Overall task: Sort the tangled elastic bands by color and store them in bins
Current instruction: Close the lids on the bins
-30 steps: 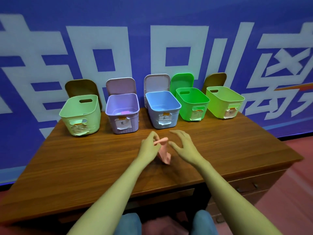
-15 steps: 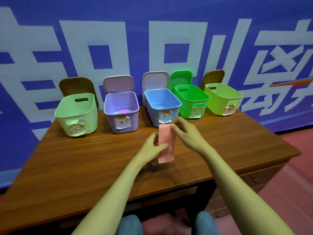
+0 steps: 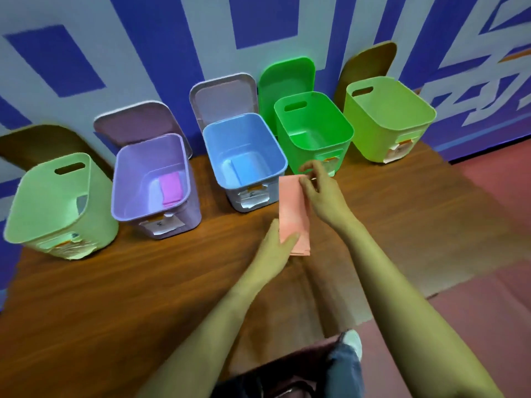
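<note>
Five open bins stand in a row at the far edge of your tabletop (image 3: 115,282), against the blue and white wall (image 3: 172,30): a pale green bin (image 3: 51,214) at far left, then a lilac bin (image 3: 129,179), a blue bin (image 3: 224,145), a bright green bin (image 3: 330,124) and a lime bin (image 3: 396,116) at far right. Each has its lid propped upright behind it and a paper label on its front. A magenta band (image 3: 171,187) lies flat on the floor of the lilac bin, and a blue band (image 3: 247,170) lies in the blue one. The blue bin's front corner sits just beside your band's far end, and your right hand (image 3: 321,191) overlaps the front of the bright green bin. The pink band (image 3: 293,208) is a flat, smooth, salmon-coloured strip, held lengthwise away from you between your hands. Your right hand pinches its far end with fingers curled, and your left hand (image 3: 275,251) grips the near end with the thumb laid over the top. Whether the strip touches the tabletop cannot be told.
</note>
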`<action>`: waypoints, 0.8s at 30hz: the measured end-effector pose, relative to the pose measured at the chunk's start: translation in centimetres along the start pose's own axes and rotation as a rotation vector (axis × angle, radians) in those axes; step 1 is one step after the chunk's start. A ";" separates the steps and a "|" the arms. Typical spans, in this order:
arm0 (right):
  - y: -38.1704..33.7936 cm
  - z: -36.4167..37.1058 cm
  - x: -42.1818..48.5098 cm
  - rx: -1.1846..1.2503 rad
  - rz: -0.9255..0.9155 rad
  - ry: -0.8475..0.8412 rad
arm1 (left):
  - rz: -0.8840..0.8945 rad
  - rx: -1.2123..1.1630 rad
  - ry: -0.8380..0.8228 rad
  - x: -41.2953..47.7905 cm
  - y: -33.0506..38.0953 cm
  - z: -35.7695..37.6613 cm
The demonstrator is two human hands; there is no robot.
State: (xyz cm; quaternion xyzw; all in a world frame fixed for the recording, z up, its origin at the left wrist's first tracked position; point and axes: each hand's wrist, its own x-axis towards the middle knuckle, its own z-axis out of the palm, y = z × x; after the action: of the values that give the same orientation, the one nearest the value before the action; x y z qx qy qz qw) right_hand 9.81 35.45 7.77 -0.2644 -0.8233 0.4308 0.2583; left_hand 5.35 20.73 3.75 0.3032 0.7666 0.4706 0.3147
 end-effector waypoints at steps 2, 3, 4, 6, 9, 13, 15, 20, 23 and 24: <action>-0.3 -2.2 2.1 0.019 0.016 -0.007 | -0.032 0.037 -0.003 1.5 2.5 0.8; -0.4 -3.4 3.0 0.026 0.016 -0.015 | -0.036 0.042 0.000 2.2 3.7 1.1; -0.5 -4.6 4.0 0.027 0.015 -0.020 | -0.043 0.041 -0.004 3.0 5.0 1.4; -0.6 -7.2 6.1 0.028 0.003 -0.024 | -0.066 0.028 -0.013 4.9 7.6 2.1; -0.8 -11.1 9.5 -0.007 -0.044 -0.027 | -0.038 0.030 -0.027 7.9 11.6 3.5; -0.3 -16.0 14.0 -0.106 -0.050 -0.055 | -0.034 -0.017 -0.020 11.9 16.0 6.1; 0.6 -18.1 16.2 -0.123 -0.049 -0.064 | -0.049 -0.048 0.006 14.0 17.5 7.7; 3.7 -22.7 21.5 -0.205 -0.036 -0.081 | -0.019 -0.023 0.060 19.2 20.9 12.2; 6.1 -24.6 24.3 -0.322 -0.010 -0.147 | -0.021 0.017 0.085 22.3 22.6 14.6; 7.0 -25.1 25.2 -0.353 -0.001 -0.172 | -0.023 0.031 0.104 23.4 23.0 15.4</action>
State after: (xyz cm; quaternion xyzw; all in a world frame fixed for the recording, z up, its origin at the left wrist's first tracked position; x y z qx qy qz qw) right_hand 9.36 69.80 19.24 -0.2672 -0.9053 0.3005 0.1366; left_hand 6.58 55.27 14.65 0.2745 0.7926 0.4701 0.2748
